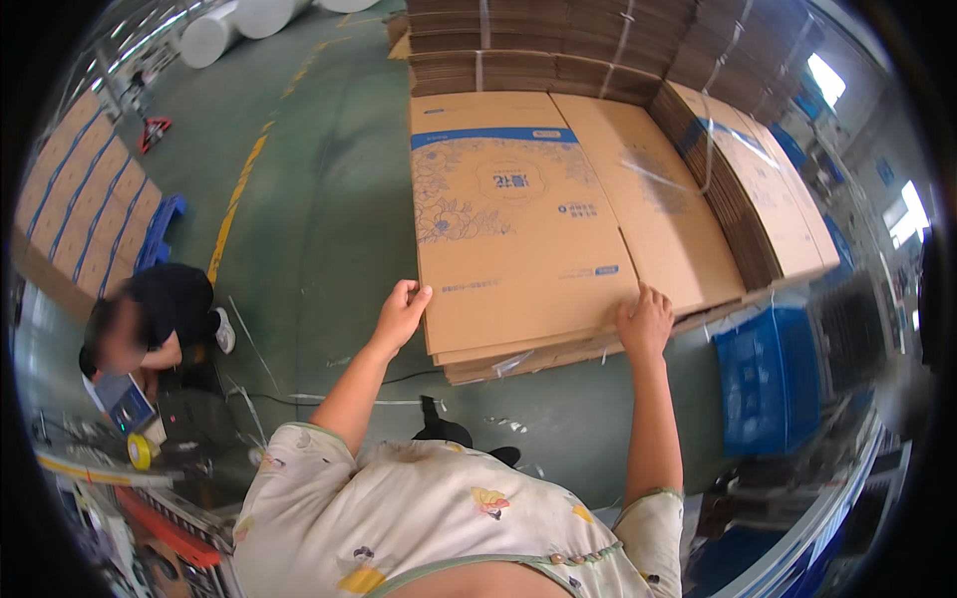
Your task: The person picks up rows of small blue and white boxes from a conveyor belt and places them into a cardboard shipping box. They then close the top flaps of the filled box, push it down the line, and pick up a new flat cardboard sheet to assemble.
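A flattened cardboard box (498, 219), brown with a blue band and printed flowers, lies flat on top of a stack of similar sheets. At its left edge, close to the near corner, my left hand (402, 315) is closed with the thumb on the cardboard; part of its fingers is hidden. My right hand (646, 321) grips the near edge at the right, its fingers bent over the cardboard. The sheet's other panel (648, 189) stretches away to the right, past a narrow slit between the two.
Taller bundles of strapped cardboard (538, 40) rise behind the stack, and another pile (758, 189) stands to its right. A blue plastic crate (768, 379) sits at the right. On the left, another person (159, 319) crouches near stacked cartons (85, 199) on a blue pallet (159, 234).
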Demonstrator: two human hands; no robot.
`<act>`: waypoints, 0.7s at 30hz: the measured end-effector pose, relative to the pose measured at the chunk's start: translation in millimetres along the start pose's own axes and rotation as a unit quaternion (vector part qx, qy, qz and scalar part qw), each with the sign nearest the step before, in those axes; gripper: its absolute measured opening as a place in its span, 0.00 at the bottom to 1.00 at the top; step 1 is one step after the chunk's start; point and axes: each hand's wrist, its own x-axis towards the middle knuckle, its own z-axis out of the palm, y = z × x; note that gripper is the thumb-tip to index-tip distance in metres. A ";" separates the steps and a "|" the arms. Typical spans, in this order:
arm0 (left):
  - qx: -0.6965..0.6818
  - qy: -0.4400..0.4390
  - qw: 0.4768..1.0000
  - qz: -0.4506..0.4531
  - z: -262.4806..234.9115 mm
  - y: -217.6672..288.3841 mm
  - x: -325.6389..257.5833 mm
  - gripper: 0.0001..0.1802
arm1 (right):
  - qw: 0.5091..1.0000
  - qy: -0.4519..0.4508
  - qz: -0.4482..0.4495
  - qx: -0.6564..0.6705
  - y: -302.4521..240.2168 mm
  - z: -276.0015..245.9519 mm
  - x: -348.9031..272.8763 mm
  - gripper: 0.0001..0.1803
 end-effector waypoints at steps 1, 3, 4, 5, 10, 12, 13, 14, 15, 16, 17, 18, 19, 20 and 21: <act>-0.011 0.015 1.000 -0.014 4.1 4.3 -1.3 0.17 | 0.999 -0.031 0.030 0.001 23.2 13.1 11.3 0.22; -0.013 0.040 0.998 -0.051 11.0 20.7 -6.2 0.17 | 0.990 -0.105 0.076 0.052 29.5 22.4 31.4 0.22; 0.009 0.040 0.998 -0.047 7.7 13.5 -3.2 0.17 | 0.980 -0.143 0.098 0.095 24.4 15.1 30.5 0.22; 0.012 0.028 0.999 -0.018 4.7 12.3 -5.6 0.18 | 0.985 -0.136 0.049 0.095 26.7 13.9 23.7 0.25; -0.173 -0.009 0.982 -0.079 -30.8 64.2 -20.4 0.16 | 0.963 -0.221 -0.100 0.114 -13.4 -45.7 -9.8 0.33; -0.206 -0.055 0.977 0.004 -33.9 103.9 -26.1 0.11 | 0.955 -0.177 -0.228 0.076 -37.4 -83.0 -18.1 0.38; -0.210 -0.073 0.973 0.053 -32.8 125.5 -28.1 0.10 | 0.947 -0.166 -0.274 0.035 -52.9 -100.1 -17.5 0.39; -0.196 -0.088 0.973 0.081 -30.1 156.3 -31.8 0.10 | 0.935 -0.152 -0.319 -0.011 -60.8 -106.7 -13.9 0.40; -0.192 -0.094 0.972 0.092 -23.0 195.4 -36.2 0.10 | 0.945 -0.114 -0.304 0.044 -57.0 -102.4 -4.9 0.37; -0.230 -0.107 0.957 0.138 -11.4 223.9 -33.2 0.11 | 0.950 -0.076 -0.285 0.099 -48.5 -95.8 5.3 0.35; -0.255 -0.172 0.933 0.187 -3.5 249.5 -29.0 0.15 | 0.951 -0.038 -0.262 0.156 -41.5 -91.0 17.1 0.32; -0.307 -0.213 0.907 0.194 12.4 270.3 -29.1 0.20 | 0.952 0.021 -0.148 0.268 -45.5 -96.5 34.1 0.23; -0.317 -0.249 0.871 0.280 29.5 287.7 -23.4 0.24 | 0.963 0.075 -0.116 0.231 -34.2 -115.9 53.5 0.18; -0.324 -0.295 0.825 0.358 45.0 300.4 -19.7 0.28 | 0.937 0.093 0.031 0.336 -18.8 -130.7 70.3 0.15; -0.250 -0.260 0.816 0.451 56.6 315.2 -30.1 0.30 | 0.956 0.172 -0.058 0.230 4.6 -165.3 88.5 0.11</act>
